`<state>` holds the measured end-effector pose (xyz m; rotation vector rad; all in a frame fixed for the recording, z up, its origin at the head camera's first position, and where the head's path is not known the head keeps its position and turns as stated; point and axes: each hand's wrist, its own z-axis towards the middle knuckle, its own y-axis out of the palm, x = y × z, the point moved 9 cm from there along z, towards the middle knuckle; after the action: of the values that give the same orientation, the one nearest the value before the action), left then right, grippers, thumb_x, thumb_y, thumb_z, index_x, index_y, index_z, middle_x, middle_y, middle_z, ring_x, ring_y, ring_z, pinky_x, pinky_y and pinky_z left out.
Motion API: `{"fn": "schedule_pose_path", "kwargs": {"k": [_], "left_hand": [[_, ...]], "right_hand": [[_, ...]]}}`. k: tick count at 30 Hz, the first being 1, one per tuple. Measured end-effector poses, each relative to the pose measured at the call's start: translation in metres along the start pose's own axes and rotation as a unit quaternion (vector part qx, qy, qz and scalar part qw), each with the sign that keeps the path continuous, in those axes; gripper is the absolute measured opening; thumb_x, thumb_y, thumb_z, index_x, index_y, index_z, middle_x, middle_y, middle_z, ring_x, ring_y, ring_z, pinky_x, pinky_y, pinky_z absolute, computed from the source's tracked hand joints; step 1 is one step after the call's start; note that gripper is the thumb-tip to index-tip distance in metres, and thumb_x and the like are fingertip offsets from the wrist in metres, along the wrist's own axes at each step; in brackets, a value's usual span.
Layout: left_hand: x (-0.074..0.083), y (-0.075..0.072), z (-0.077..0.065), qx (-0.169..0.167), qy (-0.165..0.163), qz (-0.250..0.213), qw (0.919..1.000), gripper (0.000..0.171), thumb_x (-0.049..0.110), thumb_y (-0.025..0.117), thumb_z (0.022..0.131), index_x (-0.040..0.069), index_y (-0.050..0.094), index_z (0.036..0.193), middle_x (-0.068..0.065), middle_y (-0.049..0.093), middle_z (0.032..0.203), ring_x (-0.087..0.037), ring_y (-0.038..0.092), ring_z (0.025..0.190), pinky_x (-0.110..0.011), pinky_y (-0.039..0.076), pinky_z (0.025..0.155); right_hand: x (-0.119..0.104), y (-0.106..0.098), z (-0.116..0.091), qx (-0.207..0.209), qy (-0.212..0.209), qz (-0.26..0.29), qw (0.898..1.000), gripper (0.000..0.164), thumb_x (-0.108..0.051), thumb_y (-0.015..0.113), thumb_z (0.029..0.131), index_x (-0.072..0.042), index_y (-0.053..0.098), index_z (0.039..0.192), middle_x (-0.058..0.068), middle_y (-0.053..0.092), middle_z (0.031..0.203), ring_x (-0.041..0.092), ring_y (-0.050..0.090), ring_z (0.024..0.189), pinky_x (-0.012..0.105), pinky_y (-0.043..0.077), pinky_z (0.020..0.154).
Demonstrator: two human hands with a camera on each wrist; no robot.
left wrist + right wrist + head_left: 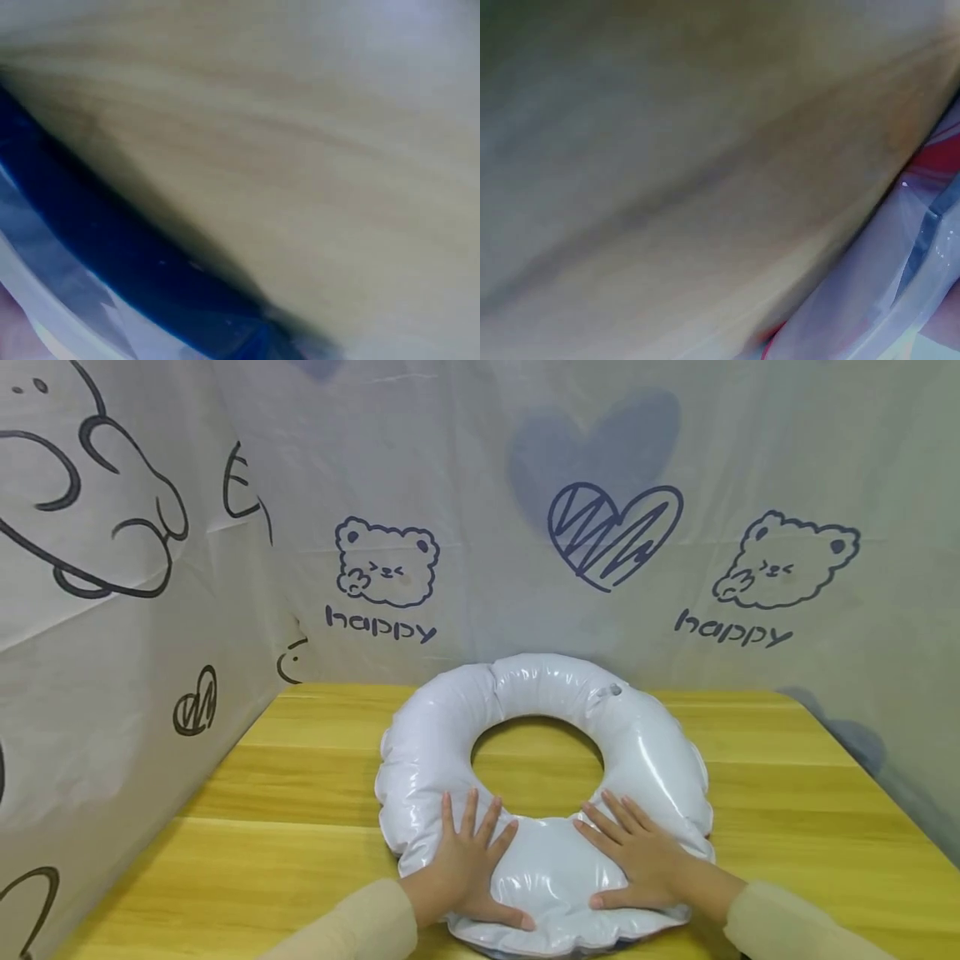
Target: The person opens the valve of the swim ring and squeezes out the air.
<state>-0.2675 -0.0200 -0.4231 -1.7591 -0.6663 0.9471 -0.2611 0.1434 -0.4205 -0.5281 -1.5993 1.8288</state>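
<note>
A white swim ring (442, 727) is lying on the table (300, 835), valve at far right. The left hand (472, 867) and right hand (651, 860) are pressing its near left and near right, fingers spread straight, gripping nothing.
</note>
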Motion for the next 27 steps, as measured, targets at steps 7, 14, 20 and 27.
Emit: {"fn": "schedule_pose_path", "kwargs": {"k": [7, 14, 20, 27], "left_hand": [[-0.004, 0.007, -0.003, 0.055, 0.015, -0.085, 0.9948, 0.109, 0.089, 0.036, 0.067, 0.021, 0.015, 0.150, -0.013, 0.011, 0.156, -0.046, 0.006, 0.140, -0.072, 0.003, 0.103], [-0.014, 0.007, 0.001, 0.100, 0.043, -0.096, 0.9894, 0.104, 0.084, 0.038, 0.072, 0.020, 0.015, 0.150, -0.014, 0.013, 0.156, -0.047, 0.007, 0.140, -0.073, 0.003, 0.102], [-0.029, 0.006, 0.003, 0.120, 0.087, -0.064, 0.9869, 0.105, 0.084, 0.042, 0.070, 0.020, 0.017, 0.150, -0.017, 0.011, 0.156, -0.047, 0.006, 0.140, -0.073, 0.004, 0.101], [-0.029, -0.012, -0.005, 0.158, 0.112, -0.002, 0.9811, 0.102, 0.084, 0.043, 0.069, 0.016, 0.033, 0.145, -0.019, 0.021, 0.153, -0.046, 0.014, 0.139, -0.071, 0.013, 0.103]], "right_hand": [[-0.004, -0.003, -0.003, 0.008, -0.009, 0.018, 1.000, 0.080, -0.066, 0.042, 0.086, -0.010, 0.037, 0.142, 0.019, 0.036, 0.146, 0.029, -0.006, 0.144, 0.025, -0.025, 0.109], [-0.005, -0.007, -0.002, 0.031, 0.006, 0.043, 0.999, 0.078, -0.061, 0.044, 0.088, -0.006, 0.034, 0.143, 0.020, 0.034, 0.147, 0.037, 0.010, 0.143, 0.024, -0.022, 0.110], [-0.014, -0.002, 0.002, -0.005, 0.059, 0.144, 0.988, 0.084, -0.063, 0.045, 0.087, -0.005, 0.027, 0.146, 0.023, 0.021, 0.151, 0.048, 0.010, 0.139, 0.020, -0.028, 0.104], [-0.023, -0.012, 0.006, -0.026, 0.072, 0.143, 0.987, 0.083, -0.064, 0.045, 0.086, -0.005, 0.033, 0.143, 0.020, 0.022, 0.152, 0.045, 0.015, 0.139, 0.016, -0.028, 0.101]]}}
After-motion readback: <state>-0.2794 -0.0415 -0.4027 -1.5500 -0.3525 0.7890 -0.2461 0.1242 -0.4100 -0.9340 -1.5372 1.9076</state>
